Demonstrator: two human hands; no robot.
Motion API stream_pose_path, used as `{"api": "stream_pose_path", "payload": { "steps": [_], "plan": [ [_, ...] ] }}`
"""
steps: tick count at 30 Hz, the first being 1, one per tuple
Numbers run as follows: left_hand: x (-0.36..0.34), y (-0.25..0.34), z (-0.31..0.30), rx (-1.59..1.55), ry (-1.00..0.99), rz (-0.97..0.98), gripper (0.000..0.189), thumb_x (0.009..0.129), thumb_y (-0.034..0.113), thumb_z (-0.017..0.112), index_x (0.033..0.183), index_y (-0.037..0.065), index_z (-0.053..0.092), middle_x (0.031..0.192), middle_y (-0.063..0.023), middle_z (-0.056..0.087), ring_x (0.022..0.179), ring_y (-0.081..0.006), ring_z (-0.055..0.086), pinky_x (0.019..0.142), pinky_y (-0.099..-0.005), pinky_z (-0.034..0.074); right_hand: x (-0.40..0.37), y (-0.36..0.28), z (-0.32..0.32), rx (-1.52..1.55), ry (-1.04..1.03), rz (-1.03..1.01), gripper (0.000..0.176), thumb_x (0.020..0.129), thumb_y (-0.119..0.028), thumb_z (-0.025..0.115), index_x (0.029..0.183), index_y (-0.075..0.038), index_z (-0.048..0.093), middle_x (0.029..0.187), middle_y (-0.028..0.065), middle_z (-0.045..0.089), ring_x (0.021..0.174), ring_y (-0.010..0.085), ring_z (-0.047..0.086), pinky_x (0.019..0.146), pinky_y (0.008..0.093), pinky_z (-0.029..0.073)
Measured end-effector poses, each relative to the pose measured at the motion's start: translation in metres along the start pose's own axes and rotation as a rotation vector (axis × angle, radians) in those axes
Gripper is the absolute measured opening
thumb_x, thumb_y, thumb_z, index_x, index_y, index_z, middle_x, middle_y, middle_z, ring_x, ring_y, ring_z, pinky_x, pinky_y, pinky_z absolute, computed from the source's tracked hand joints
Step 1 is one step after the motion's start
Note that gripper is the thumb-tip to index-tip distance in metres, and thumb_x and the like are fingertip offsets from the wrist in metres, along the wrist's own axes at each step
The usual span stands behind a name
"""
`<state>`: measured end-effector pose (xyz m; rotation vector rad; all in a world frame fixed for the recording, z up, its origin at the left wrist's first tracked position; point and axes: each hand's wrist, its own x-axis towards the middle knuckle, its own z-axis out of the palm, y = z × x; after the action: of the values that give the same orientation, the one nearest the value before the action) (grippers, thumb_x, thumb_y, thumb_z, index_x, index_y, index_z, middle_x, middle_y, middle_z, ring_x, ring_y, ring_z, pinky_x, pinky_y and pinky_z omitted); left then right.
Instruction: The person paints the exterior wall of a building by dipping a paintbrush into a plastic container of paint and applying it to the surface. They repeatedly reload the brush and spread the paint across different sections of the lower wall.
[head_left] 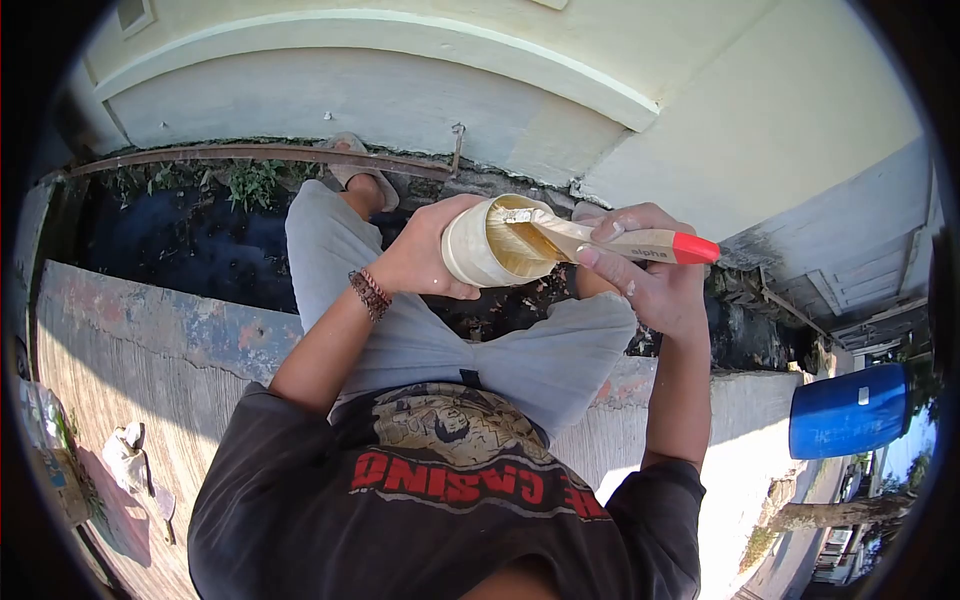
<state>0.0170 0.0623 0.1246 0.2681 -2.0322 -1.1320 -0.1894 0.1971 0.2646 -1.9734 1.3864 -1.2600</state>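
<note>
Hands both closed on things, held out above light grey cloth shorts (pixel 560 360). Beyond them stands a big cream-painted plaster wall (pixel 400 100) w/ a raised curved band. At its foot is a dark wet gutter strip (pixel 180 240) w/ weeds, then a worn, flaking concrete ledge (pixel 140 330) nearer the body. Blue plastic barrel (pixel 850 410) lies far R, well apart. L hand (pixel 425 255) wraps round a small round cream tub (pixel 465 250), tilted w/ its mouth facing R. R hand (pixel 650 285) pinches a wooden-handled paintbrush w/ red tip (pixel 655 243); bristles are inside the tub, against its inner wall. Brown beaded bracelet (pixel 370 293) sits on L wrist.
</note>
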Motion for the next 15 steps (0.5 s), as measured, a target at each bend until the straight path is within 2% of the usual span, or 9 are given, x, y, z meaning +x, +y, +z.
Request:
{"api": "stream_pose_path", "payload": {
  "steps": [1,3,4,5,7,8,10,14,15],
  "plan": [
    [0.001,0.002,0.001,-0.024,-0.005,-0.016,0.090,0.044,0.018,0.091,0.125,0.002,0.054,0.116,-0.0105,0.063,0.106,-0.0224,0.062,0.096,-0.0342,0.046,0.002,0.000,0.001,-0.013,-0.011,-0.008,0.019,0.079,-0.007,0.078,0.093,-0.003,0.065,0.087,0.0085,0.070,0.075,0.0158,0.068,0.064,0.0283,0.053],
    [0.002,0.006,0.003,-0.047,-0.004,-0.028,0.091,0.043,0.017,0.089,0.125,0.003,0.054,0.117,-0.0115,0.064,0.107,-0.0248,0.063,0.096,-0.0353,0.047,0.005,-0.003,0.007,-0.242,-0.160,-0.251,0.021,0.076,-0.006,0.079,0.093,-0.006,0.066,0.085,0.0094,0.069,0.073,0.0226,0.069,0.063,0.0303,0.053],
    [0.003,0.008,0.004,-0.047,-0.002,-0.004,0.091,0.043,0.016,0.089,0.126,0.002,0.054,0.116,-0.0114,0.064,0.106,-0.0243,0.063,0.096,-0.0350,0.048,0.005,-0.009,0.011,-0.413,-0.164,-0.290,0.026,0.071,-0.005,0.078,0.094,-0.009,0.068,0.088,0.0099,0.069,0.076,0.0282,0.068,0.065,0.0338,0.054],
    [0.003,0.009,0.005,-0.045,-0.002,0.021,0.091,0.043,0.016,0.089,0.126,0.002,0.053,0.116,-0.0114,0.064,0.105,-0.0238,0.063,0.095,-0.0347,0.048,0.006,-0.010,0.010,-0.414,-0.168,-0.296,0.026,0.071,-0.005,0.078,0.094,-0.009,0.068,0.088,0.0099,0.069,0.076,0.0282,0.068,0.065,0.0338,0.054],
    [0.002,0.010,0.005,-0.081,-0.002,-0.001,0.092,0.046,0.017,0.091,0.128,0.002,0.052,0.117,-0.0097,0.063,0.107,-0.0210,0.061,0.097,-0.0340,0.046,0.008,-0.010,0.010,-0.570,-0.163,-0.506,0.029,0.069,-0.006,0.076,0.096,-0.011,0.068,0.093,0.0080,0.069,0.081,0.0276,0.069,0.066,0.0357,0.054],
    [0.003,0.011,0.004,-0.120,-0.008,-0.025,0.093,0.048,0.018,0.093,0.130,0.001,0.050,0.118,-0.0081,0.061,0.109,-0.0182,0.059,0.099,-0.0333,0.044,0.008,-0.011,0.010,-0.572,-0.161,-0.514,0.029,0.069,-0.006,0.076,0.096,-0.011,0.068,0.093,0.0080,0.069,0.081,0.0276,0.069,0.066,0.0357,0.054],
    [0.003,0.013,0.005,-0.124,0.007,-0.020,0.094,0.048,0.019,0.093,0.130,0.001,0.050,0.119,-0.0079,0.061,0.109,-0.0179,0.059,0.099,-0.0333,0.044,0.004,-0.013,0.009,-0.666,-0.113,-0.577,0.031,0.067,-0.009,0.075,0.098,-0.012,0.068,0.097,0.0071,0.069,0.084,0.0274,0.069,0.067,0.0366,0.055],
    [0.005,0.018,0.001,-0.050,-0.009,-0.024,0.094,0.048,0.019,0.093,0.130,0.001,0.050,0.119,-0.0078,0.061,0.109,-0.0183,0.059,0.099,-0.0334,0.044,-0.002,-0.022,0.005,-0.692,-0.091,-0.560,0.030,0.067,-0.005,0.076,0.096,-0.010,0.068,0.095,0.0081,0.069,0.085,0.0281,0.069,0.070,0.0354,0.056],
    [0.006,0.020,0.001,-0.041,-0.003,-0.018,0.094,0.048,0.019,0.093,0.130,0.001,0.050,0.119,-0.0078,0.061,0.109,-0.0183,0.059,0.099,-0.0334,0.044,-0.003,-0.021,-0.001,-0.547,-0.065,-0.486,0.028,0.069,-0.002,0.077,0.095,-0.009,0.068,0.094,0.0087,0.069,0.085,0.0260,0.069,0.072,0.0342,0.056]
  ]
}}
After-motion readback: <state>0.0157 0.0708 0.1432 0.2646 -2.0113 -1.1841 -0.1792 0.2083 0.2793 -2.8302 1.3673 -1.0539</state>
